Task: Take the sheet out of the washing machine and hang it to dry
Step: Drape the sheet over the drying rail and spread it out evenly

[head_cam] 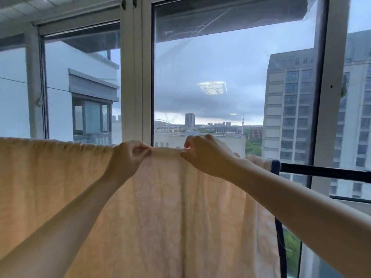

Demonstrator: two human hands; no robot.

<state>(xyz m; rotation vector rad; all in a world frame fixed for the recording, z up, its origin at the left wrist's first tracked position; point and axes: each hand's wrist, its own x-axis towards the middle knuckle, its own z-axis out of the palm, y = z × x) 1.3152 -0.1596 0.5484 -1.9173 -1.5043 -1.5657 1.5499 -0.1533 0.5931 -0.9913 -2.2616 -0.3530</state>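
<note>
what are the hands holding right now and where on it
Both hands pinch the sheet at its top fold, where it drapes over the rod: left hand and right hand close together, near the sheet's right end.

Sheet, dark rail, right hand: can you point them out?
sheet point(160, 217), head view, its hanging middle.
dark rail point(321, 171), head view, its bare stretch.
right hand point(204, 155), head view, back of hand.

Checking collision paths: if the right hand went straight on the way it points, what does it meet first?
Likely the left hand: the right hand points leftward along the top fold of the sheet, which both pinch. Depth unclear.
</note>
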